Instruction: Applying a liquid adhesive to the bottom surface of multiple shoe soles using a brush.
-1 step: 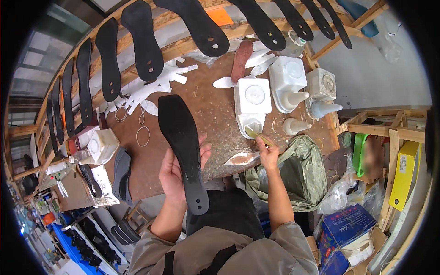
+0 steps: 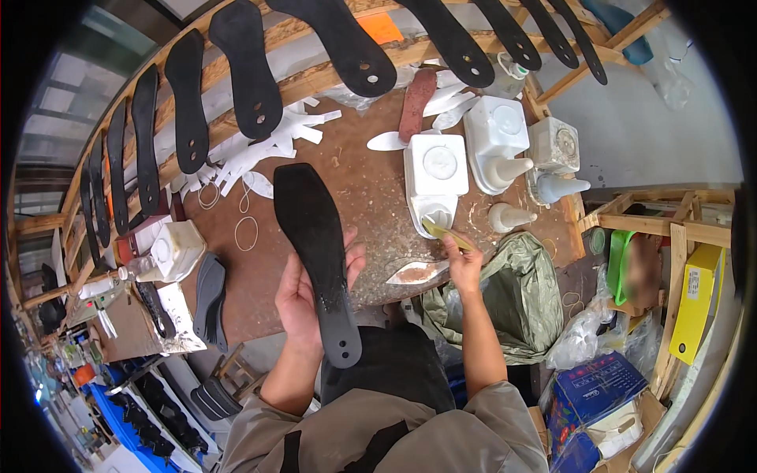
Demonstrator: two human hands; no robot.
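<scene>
A long black shoe sole (image 2: 307,213) stands tilted in front of me, its narrow end with two small holes nearest my body. My left hand (image 2: 298,303) grips it around the middle, thumb on one side and fingertips showing past the other. Part of the sole's surface looks wet and shiny. My right hand (image 2: 465,268) pinches a flat yellowish brush or spatula (image 2: 438,231); its far end is inside the open mouth of a white plastic container (image 2: 437,164). Near that hand, a white sole-shaped piece with a brown patch (image 2: 416,273) lies on the brown table (image 2: 355,158).
Two more white containers (image 2: 497,126) (image 2: 554,146) and a loose nozzle (image 2: 509,217) stand to the right. A green bag (image 2: 524,307) hangs open at the table's edge. Black soles (image 2: 247,71) hang from the wooden rack (image 2: 315,79). Grey soles (image 2: 210,303) stand at left.
Almost everything looks the same. The held sole and both hands sit very slightly farther right in the picture.
</scene>
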